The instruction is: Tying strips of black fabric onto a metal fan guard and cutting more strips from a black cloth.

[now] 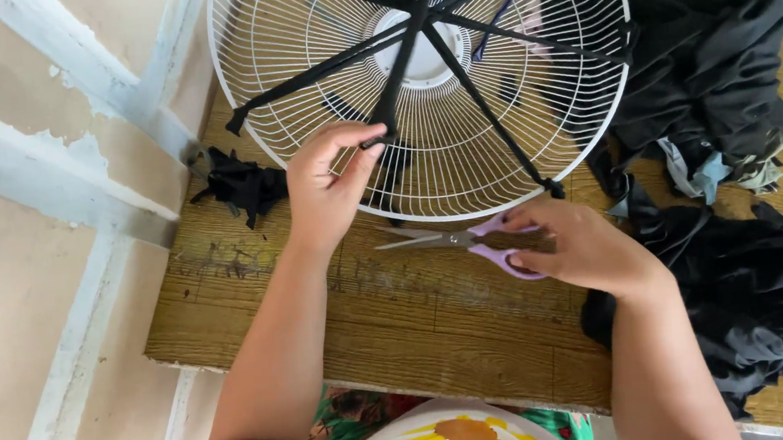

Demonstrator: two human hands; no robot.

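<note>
A white wire fan guard lies flat on the far part of a worn wooden table, its round hub facing up. Black fabric strips are stretched across the guard like spokes, meeting near the top and tied off at the rim. The left hand reaches over the near edge of the guard, thumb and fingertips pinched shut on the end of one black strip. The right hand rests on the table just near of the guard's rim, fingers curled through and around the lilac handles of a pair of scissors; the blades point left, lying nearly closed above the wood between the two hands. A small black scrap sits at the table's left edge beside the guard. On the right, a loose heap of dark clothing spills from far to near along the table.
</note>
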